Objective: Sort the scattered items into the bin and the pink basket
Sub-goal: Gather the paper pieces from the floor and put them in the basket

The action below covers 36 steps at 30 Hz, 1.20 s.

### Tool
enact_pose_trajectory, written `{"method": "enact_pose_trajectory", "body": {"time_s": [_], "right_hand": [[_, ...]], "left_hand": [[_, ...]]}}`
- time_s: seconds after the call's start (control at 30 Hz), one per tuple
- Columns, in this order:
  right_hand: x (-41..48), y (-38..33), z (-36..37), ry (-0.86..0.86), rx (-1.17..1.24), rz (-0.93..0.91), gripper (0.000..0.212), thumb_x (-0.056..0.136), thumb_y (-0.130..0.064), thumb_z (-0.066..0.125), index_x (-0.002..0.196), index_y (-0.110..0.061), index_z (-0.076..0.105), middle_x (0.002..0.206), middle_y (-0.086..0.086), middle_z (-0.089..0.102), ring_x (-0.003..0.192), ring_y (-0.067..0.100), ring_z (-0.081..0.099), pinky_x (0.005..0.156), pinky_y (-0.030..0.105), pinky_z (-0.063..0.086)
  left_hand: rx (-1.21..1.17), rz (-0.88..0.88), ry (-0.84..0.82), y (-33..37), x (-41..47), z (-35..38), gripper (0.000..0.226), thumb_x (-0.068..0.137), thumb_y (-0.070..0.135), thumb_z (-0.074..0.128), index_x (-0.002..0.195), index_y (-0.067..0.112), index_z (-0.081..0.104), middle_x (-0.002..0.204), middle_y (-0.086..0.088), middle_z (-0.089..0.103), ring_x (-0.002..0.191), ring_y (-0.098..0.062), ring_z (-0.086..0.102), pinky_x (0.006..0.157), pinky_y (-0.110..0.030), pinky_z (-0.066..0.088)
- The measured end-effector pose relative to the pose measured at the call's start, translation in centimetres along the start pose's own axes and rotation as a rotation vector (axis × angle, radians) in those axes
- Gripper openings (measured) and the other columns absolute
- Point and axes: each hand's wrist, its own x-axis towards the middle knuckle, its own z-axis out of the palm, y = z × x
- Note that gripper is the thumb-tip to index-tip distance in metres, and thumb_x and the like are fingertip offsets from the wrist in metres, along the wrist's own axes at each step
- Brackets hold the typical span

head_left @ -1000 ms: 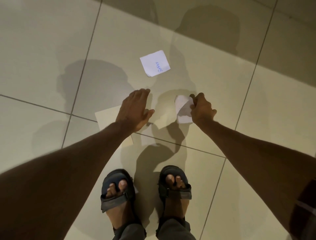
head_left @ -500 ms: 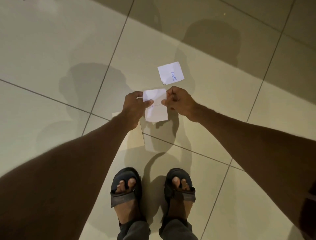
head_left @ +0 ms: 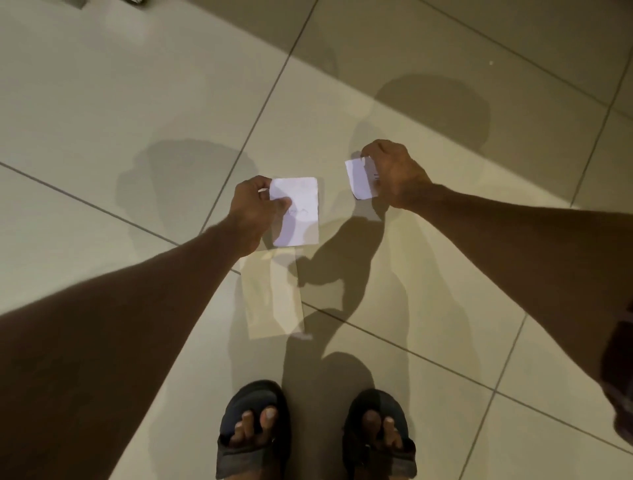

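My left hand (head_left: 255, 210) pinches a white paper slip (head_left: 299, 214) by its left edge and holds it above the floor. To its right, my right hand (head_left: 394, 174) has its fingers closed on a second, smaller white slip (head_left: 358, 180) with faint writing, low over the tiles. The hand covers that slip's right side. A pale cream sheet (head_left: 274, 298) lies flat on the floor below the first slip. Neither the bin nor the pink basket is in view.
I stand on large beige floor tiles (head_left: 137, 102) with dark grout lines. My feet in black sandals (head_left: 253, 431) are at the bottom edge. Dark object edges (head_left: 80, 2) peek in at the top left.
The first slip passed from my right hand, through both hands, into my left hand alone. My right hand moved over to the slip with blue writing and closed on it.
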Motion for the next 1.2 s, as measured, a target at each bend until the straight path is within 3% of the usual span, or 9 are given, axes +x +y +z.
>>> {"method": "enact_pose_trajectory", "body": {"time_s": [0.2,0.4,0.5,0.6,0.73,0.8,0.9,1.07,1.2], "right_hand": [[0.8,0.1,0.4,-0.004,-0.156,-0.005,0.073,0.076,-0.005,0.073,0.140,-0.011,0.037,0.142,0.014,0.036,0.127,0.034,0.038,0.096,0.046,0.044],[-0.2,0.5,1.9,0.071,-0.203,0.119,0.042,0.083,-0.004,0.061,0.122,-0.009,0.045,0.119,0.016,0.053,0.113,0.036,0.050,0.090,0.044,0.038],[-1.9,0.6,1.9,0.052,0.107,0.231,0.024,0.085,-0.006,0.059,0.108,-0.006,0.052,0.107,0.014,0.060,0.099,0.033,0.058,0.079,0.035,0.044],[-4.7,-0.9,1.4,0.123,0.572,0.391,0.022,0.081,-0.010,0.073,0.094,-0.007,0.057,0.094,0.008,0.057,0.086,0.025,0.056,0.059,0.024,0.041],[-9.1,-4.7,0.0,0.076,1.087,0.442,0.026,0.080,-0.005,0.076,0.097,-0.004,0.056,0.097,0.014,0.062,0.084,0.027,0.063,0.057,0.027,0.051],[-10.7,-6.6,-0.9,0.034,1.168,0.431,0.025,0.080,-0.007,0.076,0.095,-0.006,0.056,0.097,0.013,0.066,0.080,0.025,0.065,0.056,0.027,0.051],[-12.5,-9.2,-1.7,-0.065,1.231,0.381,0.022,0.080,-0.010,0.078,0.087,-0.013,0.057,0.090,0.006,0.070,0.076,0.022,0.066,0.062,0.030,0.051],[-14.2,-13.0,-1.6,-0.115,1.221,0.331,0.025,0.076,-0.009,0.080,0.085,-0.015,0.058,0.090,0.005,0.070,0.075,0.022,0.067,0.065,0.036,0.055],[-14.5,-15.6,-0.7,-0.156,1.186,0.257,0.028,0.075,-0.011,0.082,0.093,-0.013,0.060,0.099,0.008,0.068,0.084,0.024,0.069,0.058,0.030,0.057]], "left_hand": [[0.037,0.031,0.002,-0.2,0.7,-0.5,0.021,0.086,0.001,0.066,0.104,0.007,0.059,0.093,-0.008,0.068,0.079,-0.023,0.065,0.065,-0.027,0.055],[0.043,-0.016,0.036,-1.2,-0.5,-0.5,0.017,0.086,0.002,0.066,0.100,0.009,0.059,0.097,-0.012,0.067,0.086,-0.029,0.063,0.074,-0.036,0.053],[0.019,-0.052,0.060,-1.1,-2.1,-0.4,0.016,0.087,0.001,0.063,0.101,0.007,0.058,0.103,-0.016,0.067,0.094,-0.033,0.065,0.083,-0.045,0.056],[0.005,-0.090,0.092,-0.7,-4.6,-0.5,0.016,0.088,-0.001,0.062,0.100,0.008,0.058,0.102,-0.014,0.067,0.093,-0.030,0.066,0.085,-0.042,0.056],[0.021,-0.152,0.164,-0.1,-8.7,-1.3,0.016,0.089,-0.001,0.056,0.099,0.011,0.057,0.107,-0.013,0.065,0.099,-0.031,0.065,0.088,-0.043,0.056],[0.024,-0.163,0.180,0.3,-10.6,-1.8,0.016,0.090,-0.001,0.054,0.101,0.010,0.058,0.110,-0.014,0.065,0.099,-0.031,0.064,0.087,-0.043,0.057],[-0.065,-0.154,0.112,1.5,-13.1,-2.5,0.016,0.092,-0.004,0.053,0.106,0.004,0.056,0.101,-0.013,0.063,0.091,-0.028,0.061,0.068,-0.033,0.055],[-0.305,-0.111,-0.015,2.7,-16.4,-4.1,0.027,0.086,-0.012,0.058,0.108,0.004,0.054,0.100,-0.012,0.065,0.091,-0.028,0.066,0.074,-0.035,0.059],[-0.285,-0.103,0.015,2.0,-17.3,-5.6,0.033,0.083,-0.013,0.062,0.112,0.001,0.055,0.099,-0.012,0.066,0.089,-0.027,0.066,0.072,-0.034,0.060]]}}
